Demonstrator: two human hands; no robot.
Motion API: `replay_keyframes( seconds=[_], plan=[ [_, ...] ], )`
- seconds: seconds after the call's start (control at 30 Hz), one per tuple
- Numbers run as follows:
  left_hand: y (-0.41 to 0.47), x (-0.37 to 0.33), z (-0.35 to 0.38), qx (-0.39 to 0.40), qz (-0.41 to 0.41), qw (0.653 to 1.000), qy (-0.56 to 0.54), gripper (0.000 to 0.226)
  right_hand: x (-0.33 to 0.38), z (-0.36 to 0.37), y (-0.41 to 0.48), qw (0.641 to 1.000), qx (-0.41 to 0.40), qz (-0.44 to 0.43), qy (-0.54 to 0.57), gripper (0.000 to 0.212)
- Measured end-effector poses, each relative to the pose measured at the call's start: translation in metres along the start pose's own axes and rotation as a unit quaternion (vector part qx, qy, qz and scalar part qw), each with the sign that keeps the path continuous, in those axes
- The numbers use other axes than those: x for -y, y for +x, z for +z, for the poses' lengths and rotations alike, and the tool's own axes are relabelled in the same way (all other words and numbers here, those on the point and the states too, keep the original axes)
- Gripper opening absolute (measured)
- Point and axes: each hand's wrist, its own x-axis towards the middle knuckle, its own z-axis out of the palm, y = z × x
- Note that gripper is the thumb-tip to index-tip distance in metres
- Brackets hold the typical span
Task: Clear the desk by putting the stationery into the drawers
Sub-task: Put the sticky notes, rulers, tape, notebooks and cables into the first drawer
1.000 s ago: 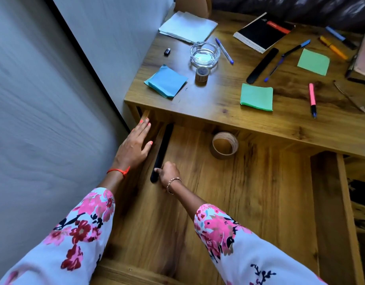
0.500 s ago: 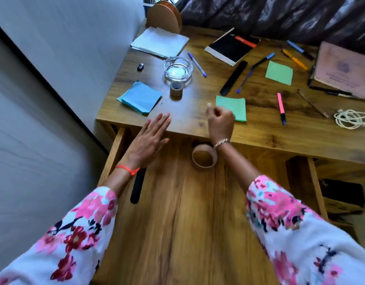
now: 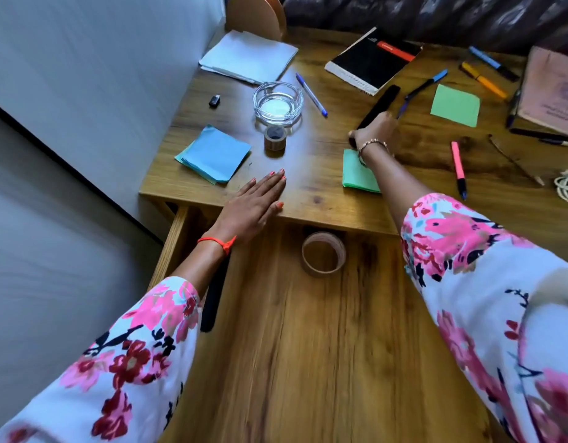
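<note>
The drawer [image 3: 308, 362] stands pulled out below the desk's front edge and holds two things. One black strip [image 3: 212, 302] lies along its 9 o'clock wall, long axis running 6 to 12 o'clock, its far end hidden under the left forearm. One brown tape roll [image 3: 323, 253] sits at the drawer's 12 o'clock end, partly beneath the desk top.

The left hand [image 3: 253, 206] lies flat on the desk [image 3: 308, 199] at its front edge. Its fingers are straight and pressed together, pointing toward 1 o'clock, and it holds nothing.

Farther in, the right hand [image 3: 375, 131] reaches over a green note pad [image 3: 356, 174]. Its fingers are curled over the near end of a second black strip [image 3: 383, 100]. This strip is on the desk top, long axis from 7 to 1 o'clock, its far end pointing at the black notebook [image 3: 373, 60]. Blur hides whether it is lifted.

There are three note pads: that green one, a blue one [image 3: 213, 153] at the left hand's 11 o'clock, and another green one [image 3: 455, 105] at the right hand's 2 o'clock. One small tape roll [image 3: 275, 137] stands at 6 o'clock of a glass dish [image 3: 277, 103].

Five pens are plain to see:
- a blue pen [image 3: 311, 94]
- a blue-capped pen [image 3: 425, 86]
- a pink highlighter [image 3: 458, 167]
- an orange marker [image 3: 482, 79]
- a blue marker [image 3: 493, 63]

White sheets [image 3: 249, 55] lie farthest, at 11 o'clock.
</note>
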Motion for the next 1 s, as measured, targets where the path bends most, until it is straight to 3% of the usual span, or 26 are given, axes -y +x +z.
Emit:
replay_keyframes(
  seconds=[0.17,0.2,0.3,0.4,0.47,0.53,0.67,0.8,1.0],
  plan=[
    [-0.001,-0.001,-0.002,0.011,-0.003,1.0,0.0,0.053,0.0,-0.007,0.009,0.977,0.007,0.088,0.193,0.02],
    [-0.001,-0.001,-0.002,0.014,-0.004,1.0,0.0,0.053,0.003,-0.012,0.004,0.963,0.019,0.104,0.249,0.016],
    [-0.001,-0.002,-0.004,0.024,-0.008,1.0,-0.012,0.053,0.008,-0.032,-0.033,0.89,0.053,0.152,0.426,0.031],
    [0.0,-0.001,-0.009,0.05,-0.012,0.998,-0.044,0.053,-0.005,-0.045,-0.108,0.832,0.097,0.14,0.528,0.024],
    [0.0,-0.001,-0.013,0.07,-0.009,0.995,-0.074,0.054,-0.027,-0.048,-0.172,0.832,0.127,0.115,0.527,0.018],
    [-0.004,0.001,-0.016,0.074,-0.007,0.989,-0.124,0.054,-0.054,-0.044,-0.236,0.86,0.157,0.091,0.477,0.015],
    [-0.039,0.007,-0.015,-0.003,0.005,0.987,-0.158,0.052,-0.103,-0.016,-0.323,0.855,0.235,0.159,0.434,0.018],
    [-0.094,0.029,-0.006,-0.071,0.022,0.995,-0.072,0.057,-0.135,0.027,-0.342,0.868,0.285,0.186,0.361,0.024],
    [-0.141,0.06,0.011,-0.072,-0.03,0.997,-0.006,0.06,-0.145,0.059,-0.322,0.876,0.292,0.204,0.325,0.022]
  ],
)
